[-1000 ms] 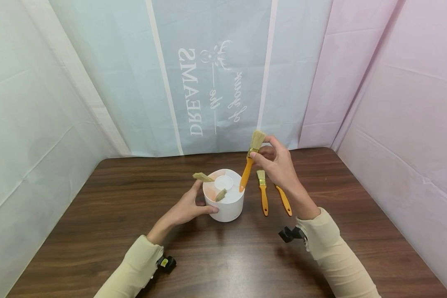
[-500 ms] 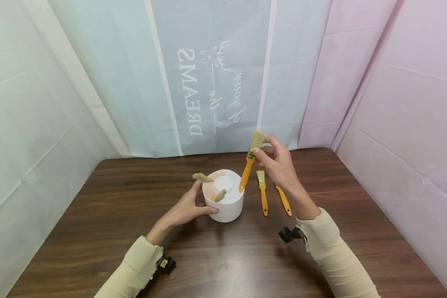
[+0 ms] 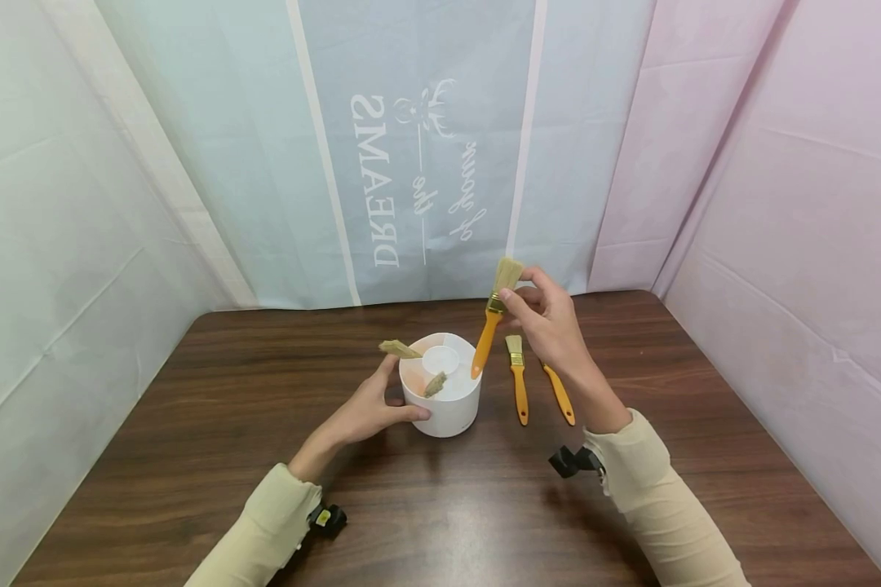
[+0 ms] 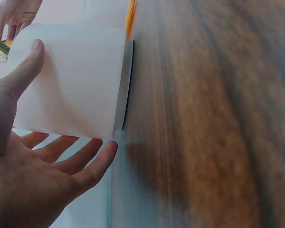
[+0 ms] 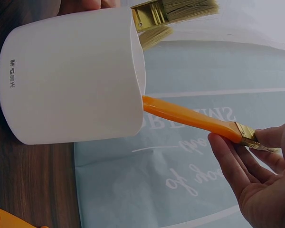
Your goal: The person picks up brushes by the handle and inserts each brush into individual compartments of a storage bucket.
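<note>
A white round pen holder (image 3: 453,417) with inner compartments stands on the table. My left hand (image 3: 367,409) holds it from the left, thumb on the near wall and fingers round the far side, as the left wrist view shows on its white wall (image 4: 80,85). Bristle ends of two paintbrushes (image 3: 436,384) stick up from its left and front compartments. My right hand (image 3: 552,322) pinches another paintbrush (image 3: 487,338) by its metal ferrule, bristles up. In the right wrist view the lower end of its orange handle (image 5: 180,113) is at the holder's rim.
Two more paintbrushes lie on the brown wooden table (image 3: 264,391) right of the holder: one nearer brush (image 3: 520,390) and one brush (image 3: 560,398) partly hidden under my right hand. A printed cloth (image 3: 440,163) hangs along the table's back edge.
The thumb of my right hand has shifted slightly up on the ferrule of the paintbrush. The pen holder and the left hand stay about where they were.
</note>
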`<state>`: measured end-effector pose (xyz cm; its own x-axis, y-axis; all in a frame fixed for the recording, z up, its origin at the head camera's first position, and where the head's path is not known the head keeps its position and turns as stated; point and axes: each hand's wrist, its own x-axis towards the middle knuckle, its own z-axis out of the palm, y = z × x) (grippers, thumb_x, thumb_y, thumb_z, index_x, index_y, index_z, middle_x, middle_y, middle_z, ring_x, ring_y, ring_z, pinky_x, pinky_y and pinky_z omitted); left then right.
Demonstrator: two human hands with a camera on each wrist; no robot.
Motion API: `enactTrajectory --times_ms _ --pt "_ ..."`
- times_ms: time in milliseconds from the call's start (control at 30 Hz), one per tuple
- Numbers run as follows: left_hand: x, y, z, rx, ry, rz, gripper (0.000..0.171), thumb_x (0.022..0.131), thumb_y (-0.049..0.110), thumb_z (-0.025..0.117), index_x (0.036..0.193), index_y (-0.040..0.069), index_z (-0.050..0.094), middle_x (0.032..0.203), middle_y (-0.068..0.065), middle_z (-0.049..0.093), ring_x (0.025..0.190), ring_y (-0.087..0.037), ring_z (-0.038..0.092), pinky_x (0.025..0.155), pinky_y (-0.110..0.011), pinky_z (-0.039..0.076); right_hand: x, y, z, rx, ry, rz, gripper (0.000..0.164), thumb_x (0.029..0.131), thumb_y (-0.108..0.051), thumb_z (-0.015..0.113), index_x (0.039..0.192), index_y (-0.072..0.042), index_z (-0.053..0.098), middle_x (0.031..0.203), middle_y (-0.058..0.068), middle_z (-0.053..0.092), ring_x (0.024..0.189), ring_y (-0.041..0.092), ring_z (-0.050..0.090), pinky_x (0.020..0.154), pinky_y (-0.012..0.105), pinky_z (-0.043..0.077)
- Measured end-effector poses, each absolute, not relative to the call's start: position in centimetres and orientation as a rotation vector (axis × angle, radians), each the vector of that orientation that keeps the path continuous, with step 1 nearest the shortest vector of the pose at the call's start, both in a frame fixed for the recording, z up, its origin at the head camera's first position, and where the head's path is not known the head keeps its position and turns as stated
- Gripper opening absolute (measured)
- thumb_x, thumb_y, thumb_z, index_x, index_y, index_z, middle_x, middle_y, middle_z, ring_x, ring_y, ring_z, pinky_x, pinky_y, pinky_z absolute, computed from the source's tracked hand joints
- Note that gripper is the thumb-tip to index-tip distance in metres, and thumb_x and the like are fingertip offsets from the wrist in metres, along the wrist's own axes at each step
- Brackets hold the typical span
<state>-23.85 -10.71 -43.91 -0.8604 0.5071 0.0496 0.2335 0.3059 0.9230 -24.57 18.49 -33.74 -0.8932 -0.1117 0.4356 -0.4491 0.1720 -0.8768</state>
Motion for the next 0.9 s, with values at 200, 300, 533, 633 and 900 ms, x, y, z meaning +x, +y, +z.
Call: enactTrajectory --times_ms 200,300,533,633,900 --pt "-23.85 -10.72 -43.92 0.669 2.327 1.572 0.101 0.087 0.027 0.086 0.161 0.014 0.02 0.161 -0.017 0.039 0.145 -0.036 0.047 0.105 -0.044 0.057 -24.59 18.47 -33.7 0.539 -2.186 1.778 0.028 0.105 -0.017 0.061 0.128 -0.002 0.057 0.104 0.029 0.072 0.085 0.013 0.074 0.073 0.041 0.066" --pt "-23.86 -10.74 -43.92 0.672 2.327 1.573 0.101 0.087 0.028 0.086 0.161 0.014 0.02 0.161 -0.017 0.039 0.145 -0.036 0.047 0.105 -0.044 0.057 -24.54 18.48 -33.66 0.545 -2.187 1.772 0.029 0.105 -0.017 0.061 0.129 -0.002 0.057 0.104 0.029 0.072 0.085 0.014 0.074 0.072 0.04 0.066" --pt "-23.87 -10.75 -43.9 0.679 2.325 1.573 0.1 0.087 0.028 0.086 0.161 0.013 0.021 0.161 -0.017 0.039 0.146 -0.037 0.046 0.104 -0.043 0.057 -24.39 18.46 -33.52 0.562 -2.186 1.768 0.03 0.105 -0.019 0.062 0.131 -0.004 0.058 0.103 0.028 0.072 0.085 0.014 0.074 0.072 0.041 0.066" --pt "-23.88 -10.73 -43.91 0.679 2.322 1.577 0.099 0.087 0.028 0.086 0.161 0.013 0.021 0.161 -0.017 0.039 0.146 -0.037 0.046 0.104 -0.043 0.057 -24.39 18.5 -33.53 0.563 -2.187 1.77 0.031 0.105 -0.019 0.062 0.131 -0.004 0.058 0.104 0.028 0.072 0.085 0.014 0.075 0.074 0.048 0.065" --pt "-23.87 -10.77 -43.96 0.676 2.332 1.568 0.097 0.086 0.029 0.086 0.159 0.014 0.024 0.16 -0.017 0.04 0.145 -0.036 0.047 0.104 -0.043 0.057 -24.45 18.56 -33.62 0.562 -2.203 1.749 0.033 0.105 -0.018 0.062 0.134 -0.003 0.059 0.104 0.028 0.072 0.086 0.013 0.075 0.077 0.055 0.063"
